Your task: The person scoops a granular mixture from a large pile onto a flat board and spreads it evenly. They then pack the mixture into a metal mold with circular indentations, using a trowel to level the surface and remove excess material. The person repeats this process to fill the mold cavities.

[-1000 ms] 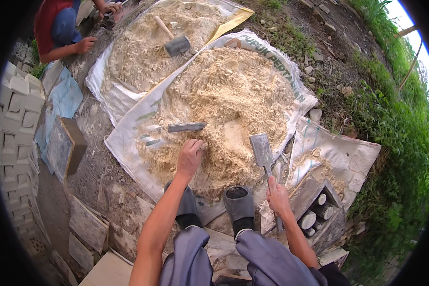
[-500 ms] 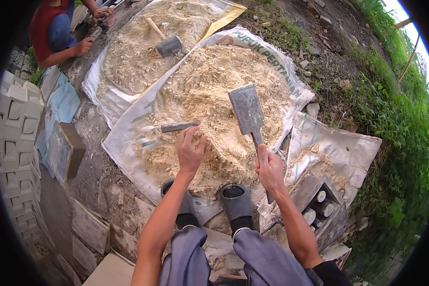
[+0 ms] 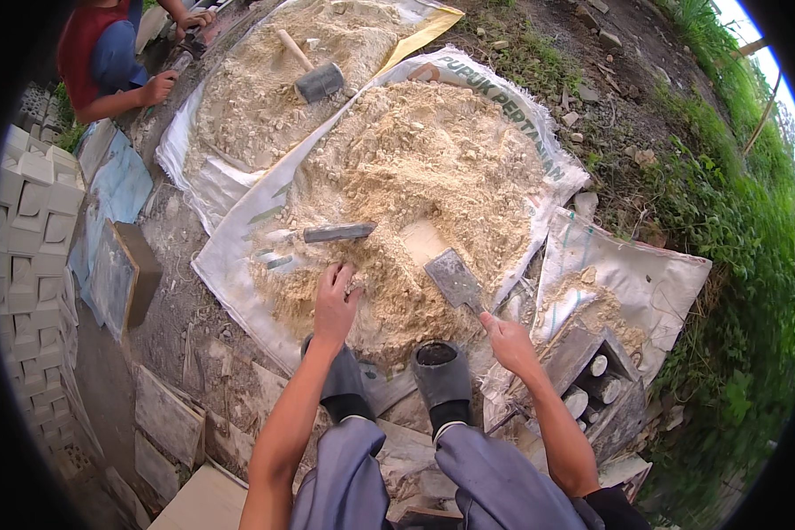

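A flat grey paddle [image 3: 455, 277] is in my right hand [image 3: 509, 343], its square blade low over the near right part of a heap of pale, crumbly material [image 3: 397, 168]. My left hand [image 3: 334, 309] is at the heap's near left side, fingers curled round some pale crumbs. Just beyond that hand lies a dark grey bar [image 3: 338, 231]. Between the bar and the blade, a smooth pale patch [image 3: 424, 241] shows in the loose material. The heap rests on a white woven sack [image 3: 225, 252].
Farther left, a mallet [image 3: 318, 82] lies on a second heap. A person [image 3: 106, 62] works at the upper left. Pale blocks [image 3: 35, 230] are stacked at left. A wooden box [image 3: 609, 380] holding cylinders stands by my right forearm. My boots [image 3: 439, 371] touch the sack's near edge.
The paddle has come down and nearer to me, its blade now lower on the heap. My left hand has drawn back from the bar. The smooth patch now shows.
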